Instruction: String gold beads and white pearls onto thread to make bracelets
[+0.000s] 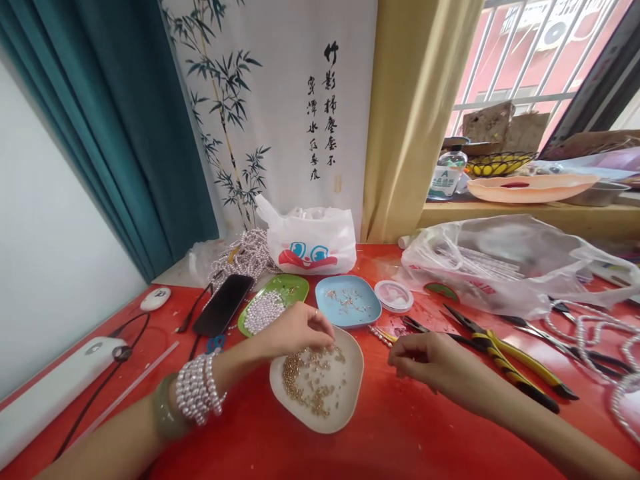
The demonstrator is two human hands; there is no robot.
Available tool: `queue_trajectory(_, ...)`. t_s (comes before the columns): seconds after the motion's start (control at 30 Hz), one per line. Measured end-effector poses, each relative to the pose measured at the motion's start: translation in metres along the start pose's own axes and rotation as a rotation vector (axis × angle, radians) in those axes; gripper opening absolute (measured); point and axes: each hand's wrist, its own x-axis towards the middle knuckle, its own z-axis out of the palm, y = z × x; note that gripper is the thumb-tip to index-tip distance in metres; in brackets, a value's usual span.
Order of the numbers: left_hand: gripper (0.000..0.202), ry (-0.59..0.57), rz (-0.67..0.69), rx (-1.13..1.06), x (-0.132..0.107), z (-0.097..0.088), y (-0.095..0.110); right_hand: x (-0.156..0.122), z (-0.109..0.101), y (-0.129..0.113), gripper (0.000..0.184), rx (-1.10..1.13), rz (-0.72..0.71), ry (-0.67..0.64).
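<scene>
My left hand is over the far edge of a cream plate, its thumb and fingers drawn together; whatever they may hold is too small to make out. Small gold beads lie spread across that plate. To the right of it, my right hand is in the air with its fingertips pinched, and I cannot see what is between them. Just beyond it lie a short beaded strand and dark-handled pliers. On my left wrist are coiled pearl-like strands and a green bangle.
Behind stand a green plate of pale beads, a blue plate with small pieces and a round lidded box. Yellow-black pliers lie right, near a plastic bag. A phone and power strip are left.
</scene>
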Motion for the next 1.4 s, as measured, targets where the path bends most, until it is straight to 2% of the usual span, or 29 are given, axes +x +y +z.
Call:
queue_trajectory(0.13,0.007,0.012,-0.033,-0.057,-0.001,0.002,-0.002,0.002,0.006,-0.004,0.017,-0.265,-0.108,0.077)
queue_trajectory(0.23,0.006,0.011,-0.046,-0.097,-0.001,0.003,-0.001,0.006,0.013,-0.017,0.021,-0.312,-0.179,0.153)
queue_trajectory(0.37,0.006,0.016,-0.063,-0.119,0.0,0.004,-0.002,0.02,0.029,-0.036,0.016,-0.094,-0.207,0.108)
queue_trajectory(0.5,0.008,0.044,-0.031,-0.049,0.0,0.001,-0.006,0.036,0.037,-0.038,0.016,0.161,-0.158,0.004)
queue_trajectory(0.7,0.011,0.017,-0.044,0.219,-0.002,-0.01,-0.013,0.04,0.024,-0.027,0.021,0.198,-0.114,-0.153)
queue_trajectory(0.83,0.014,0.023,-0.017,0.427,-0.004,-0.012,-0.017,0.037,0.013,-0.03,0.019,0.196,-0.085,-0.137)
queue_trajectory(0.93,0.017,0.011,-0.008,0.467,-0.005,-0.01,-0.017,0.036,0.01,-0.033,0.016,0.225,-0.049,-0.104)
queue_trajectory(1.1,0.017,0.03,0.038,0.391,-0.003,-0.008,-0.017,0.033,0.009,-0.034,0.011,0.278,-0.038,-0.077)
queue_trajectory(1.23,0.017,0.049,0.0,0.263,-0.002,-0.008,-0.021,0.031,0.012,-0.034,0.011,0.308,-0.078,-0.031)
queue_trajectory(1.4,0.017,0.043,-0.029,-0.019,-0.002,-0.007,-0.018,0.029,0.019,-0.038,0.012,0.372,-0.149,0.008)
